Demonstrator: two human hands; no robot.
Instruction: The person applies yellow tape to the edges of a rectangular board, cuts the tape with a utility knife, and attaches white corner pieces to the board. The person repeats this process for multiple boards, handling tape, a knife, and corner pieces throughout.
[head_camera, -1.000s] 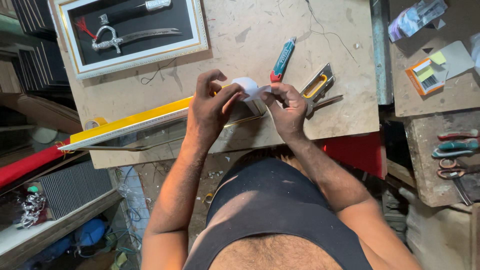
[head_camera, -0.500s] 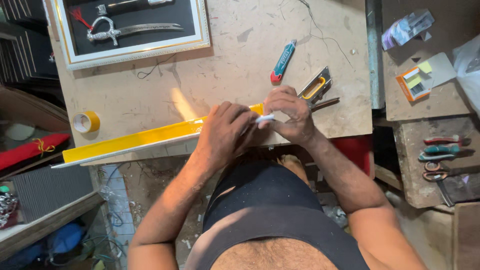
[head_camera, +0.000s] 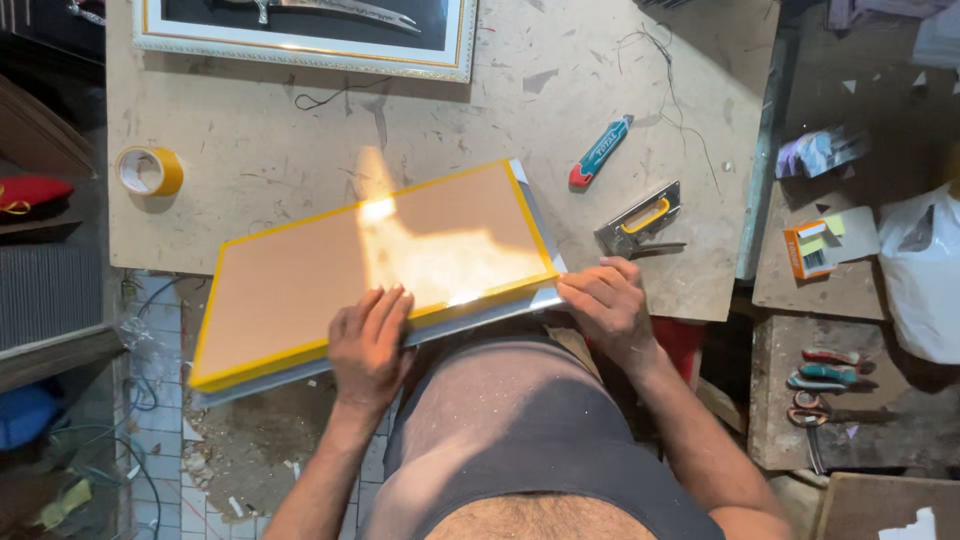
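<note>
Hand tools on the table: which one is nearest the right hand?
The staple gun with the yellow handle, just above the right hand. The red-and-teal utility knife lies farther up the table.

yellow-edged brown board (head_camera: 330, 275), flat, overhanging table

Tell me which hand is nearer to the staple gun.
The right hand. It grips the board's corner just below the staple gun, not touching it. The left hand lies flat on the board's near edge, far to the gun's left.
</note>
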